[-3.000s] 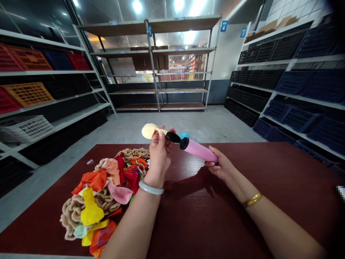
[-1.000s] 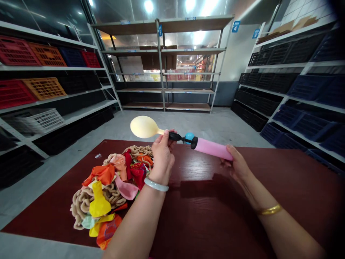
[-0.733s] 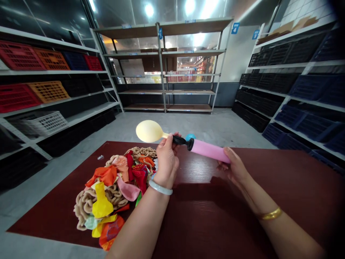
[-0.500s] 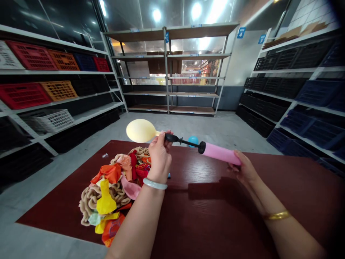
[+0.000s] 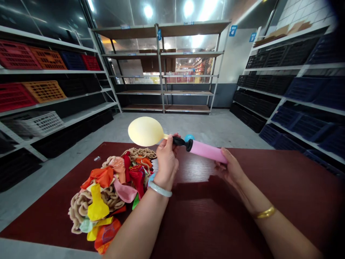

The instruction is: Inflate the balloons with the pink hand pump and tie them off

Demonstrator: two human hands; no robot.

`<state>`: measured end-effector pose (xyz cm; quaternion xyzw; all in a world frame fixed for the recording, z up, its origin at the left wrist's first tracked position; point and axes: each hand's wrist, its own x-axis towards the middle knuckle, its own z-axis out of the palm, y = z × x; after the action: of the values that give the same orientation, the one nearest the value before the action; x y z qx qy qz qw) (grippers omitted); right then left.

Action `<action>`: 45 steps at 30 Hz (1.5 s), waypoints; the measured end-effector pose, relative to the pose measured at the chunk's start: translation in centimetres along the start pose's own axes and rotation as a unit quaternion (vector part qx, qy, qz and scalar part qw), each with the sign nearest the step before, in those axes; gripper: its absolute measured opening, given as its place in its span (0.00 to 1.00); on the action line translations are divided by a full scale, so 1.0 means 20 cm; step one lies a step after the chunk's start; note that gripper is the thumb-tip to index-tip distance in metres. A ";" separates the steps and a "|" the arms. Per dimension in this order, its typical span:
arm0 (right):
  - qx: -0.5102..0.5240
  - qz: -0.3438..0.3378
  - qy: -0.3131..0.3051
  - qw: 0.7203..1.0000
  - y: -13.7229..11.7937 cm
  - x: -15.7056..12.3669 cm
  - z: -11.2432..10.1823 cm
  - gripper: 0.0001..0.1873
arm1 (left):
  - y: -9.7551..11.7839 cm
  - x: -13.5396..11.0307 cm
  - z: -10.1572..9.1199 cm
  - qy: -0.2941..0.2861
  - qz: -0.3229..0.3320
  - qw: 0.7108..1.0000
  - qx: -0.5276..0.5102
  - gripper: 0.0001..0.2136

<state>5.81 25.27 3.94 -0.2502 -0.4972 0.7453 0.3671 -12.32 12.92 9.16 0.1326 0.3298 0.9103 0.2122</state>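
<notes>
My left hand (image 5: 167, 162) is closed, pinching the neck of a pale yellow balloon (image 5: 145, 131) onto the black nozzle of a hand pump. The balloon is partly inflated and sticks out to the left, above the table. My right hand (image 5: 230, 168) grips the rear end of the pump's pink barrel (image 5: 207, 151), which is pushed in close to the nozzle. Both hands hold the pump in the air over the dark red table (image 5: 215, 216).
A heap of limp coloured balloons and beige cord (image 5: 110, 189) lies on the table's left part. A small blue ball (image 5: 189, 137) shows just behind the pump. Metal shelving with plastic crates lines both sides and the back of the room.
The balloon has swelled from a limp flap to a rounded bulb. Half a second ago the pink barrel was pulled out to the right; now it is pushed back in toward the nozzle.
</notes>
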 end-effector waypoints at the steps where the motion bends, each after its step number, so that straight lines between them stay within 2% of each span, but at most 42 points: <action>1: 0.001 -0.008 -0.014 1.000 0.01 -0.01 0.02 0.18 | 0.00 -0.01 0.00 -0.003 0.002 1.000 0.000 0.10; 5: -0.013 -0.038 -0.048 0.998 0.02 -0.01 0.02 0.17 | 0.04 0.00 0.00 -0.004 0.009 1.000 0.009 0.11; 9: -0.030 -0.039 -0.035 0.998 0.02 0.04 -0.07 0.19 | 0.12 0.04 -0.02 0.007 0.034 0.999 0.017 0.10; 14: -0.014 -0.003 -0.008 1.000 0.01 0.12 -0.21 0.20 | 0.24 0.13 -0.09 0.039 0.091 0.995 0.006 0.07; 17: 0.010 0.036 0.000 0.999 0.01 0.14 -0.23 0.21 | 0.26 0.16 -0.11 0.047 0.095 0.994 0.003 0.06; 21: 0.016 0.072 0.005 0.997 0.03 0.10 -0.15 0.20 | 0.19 0.14 -0.07 0.048 0.069 0.996 -0.006 0.06; 26: 0.027 0.070 -0.033 0.997 0.05 0.01 0.01 0.22 | 0.03 0.04 -0.01 0.011 0.008 1.000 0.013 0.09; 30: 0.017 0.054 -0.039 0.998 0.04 -0.01 0.04 0.22 | -0.01 0.01 -0.01 0.013 0.002 1.000 0.003 0.11; 34: -0.013 0.043 -0.044 0.998 0.04 0.02 -0.03 0.23 | 0.06 0.05 -0.03 0.016 0.026 0.999 0.017 0.11; 40: -0.019 0.052 -0.032 0.998 0.00 0.12 -0.21 0.24 | 0.22 0.14 -0.10 0.049 0.085 0.995 0.008 0.08; 45: 0.001 0.073 -0.014 0.997 -0.02 0.14 -0.28 0.27 | 0.24 0.16 -0.11 0.059 0.101 0.993 0.000 0.07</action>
<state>8.36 30.78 2.20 -0.2754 -0.4819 0.7739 0.3049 -17.46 9.89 10.96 0.1116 0.3266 0.9332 0.0998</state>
